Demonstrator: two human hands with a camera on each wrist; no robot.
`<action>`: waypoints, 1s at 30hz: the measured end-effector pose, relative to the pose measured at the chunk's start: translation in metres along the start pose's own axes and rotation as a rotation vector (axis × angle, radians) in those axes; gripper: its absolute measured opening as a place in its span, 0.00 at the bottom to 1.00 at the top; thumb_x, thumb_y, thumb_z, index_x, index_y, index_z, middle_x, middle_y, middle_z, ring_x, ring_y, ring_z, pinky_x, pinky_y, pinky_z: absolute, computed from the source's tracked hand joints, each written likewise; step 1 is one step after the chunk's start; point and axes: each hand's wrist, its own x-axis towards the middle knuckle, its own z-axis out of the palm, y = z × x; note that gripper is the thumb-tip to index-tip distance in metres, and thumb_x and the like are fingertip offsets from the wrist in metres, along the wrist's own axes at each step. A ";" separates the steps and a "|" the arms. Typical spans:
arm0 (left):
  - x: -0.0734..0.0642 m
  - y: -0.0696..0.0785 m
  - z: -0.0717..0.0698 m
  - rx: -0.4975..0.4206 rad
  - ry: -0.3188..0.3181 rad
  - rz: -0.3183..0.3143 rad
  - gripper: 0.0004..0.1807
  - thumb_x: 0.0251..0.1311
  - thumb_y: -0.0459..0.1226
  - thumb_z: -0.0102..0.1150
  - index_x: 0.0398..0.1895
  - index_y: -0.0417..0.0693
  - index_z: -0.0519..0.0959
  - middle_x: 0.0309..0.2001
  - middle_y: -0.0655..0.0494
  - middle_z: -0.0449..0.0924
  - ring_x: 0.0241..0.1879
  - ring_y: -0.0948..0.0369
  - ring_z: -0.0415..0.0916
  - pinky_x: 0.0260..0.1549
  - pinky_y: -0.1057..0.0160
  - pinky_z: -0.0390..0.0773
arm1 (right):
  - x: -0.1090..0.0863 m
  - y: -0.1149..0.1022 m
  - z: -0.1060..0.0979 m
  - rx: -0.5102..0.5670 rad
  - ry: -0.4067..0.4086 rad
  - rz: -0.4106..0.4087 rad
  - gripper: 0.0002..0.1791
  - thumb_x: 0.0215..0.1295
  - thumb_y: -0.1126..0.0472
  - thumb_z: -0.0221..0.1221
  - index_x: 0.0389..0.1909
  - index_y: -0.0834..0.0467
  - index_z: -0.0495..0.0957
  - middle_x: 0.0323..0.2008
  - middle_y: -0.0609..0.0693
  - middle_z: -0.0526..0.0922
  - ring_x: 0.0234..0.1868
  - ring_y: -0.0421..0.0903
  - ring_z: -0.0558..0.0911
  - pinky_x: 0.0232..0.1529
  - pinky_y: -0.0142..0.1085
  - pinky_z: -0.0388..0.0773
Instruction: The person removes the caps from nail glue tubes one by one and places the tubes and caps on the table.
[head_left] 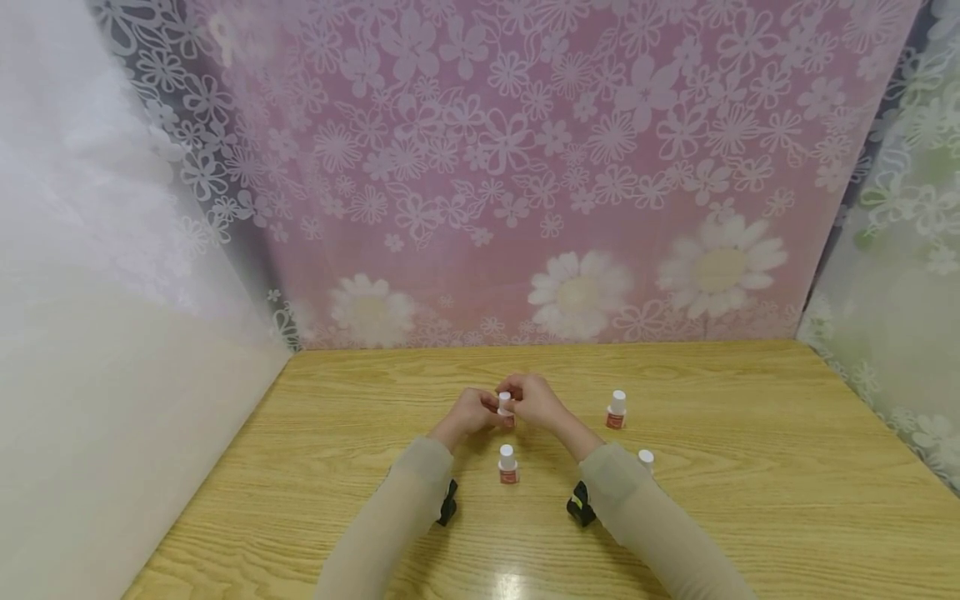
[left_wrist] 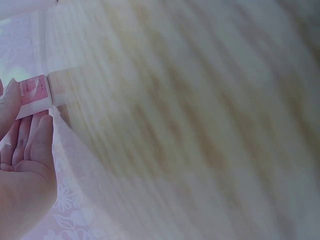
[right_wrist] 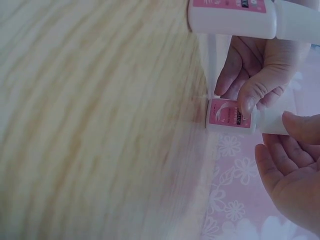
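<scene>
A small white bottle [head_left: 506, 405] with a red-pink label and a white cap stands upright on the table between both hands. My left hand [head_left: 472, 412] pinches its body; in the left wrist view the left thumb and fingers [left_wrist: 46, 137] lie along the bottle [left_wrist: 35, 92]. At the top, my right hand [head_left: 536, 402] pinches the white cap [right_wrist: 272, 123] between thumb and fingers. A second bottle of the same kind [head_left: 507, 467] stands nearer the front; it fills the upper part of the right wrist view.
Another such bottle [head_left: 617, 410] stands to the right of the hands. One more bottle [head_left: 647, 460] is mostly hidden behind the right sleeve [head_left: 622, 492]. The wooden table [head_left: 360, 417] meets a pink flowered curtain [head_left: 465, 208] at its back edge.
</scene>
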 end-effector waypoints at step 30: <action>0.001 -0.002 -0.001 -0.001 -0.007 0.026 0.09 0.42 0.27 0.66 0.30 0.34 0.80 0.25 0.52 0.80 0.25 0.65 0.71 0.27 0.69 0.71 | -0.002 -0.003 -0.001 -0.008 0.067 0.063 0.11 0.47 0.66 0.65 0.31 0.64 0.74 0.25 0.49 0.76 0.28 0.43 0.74 0.30 0.35 0.72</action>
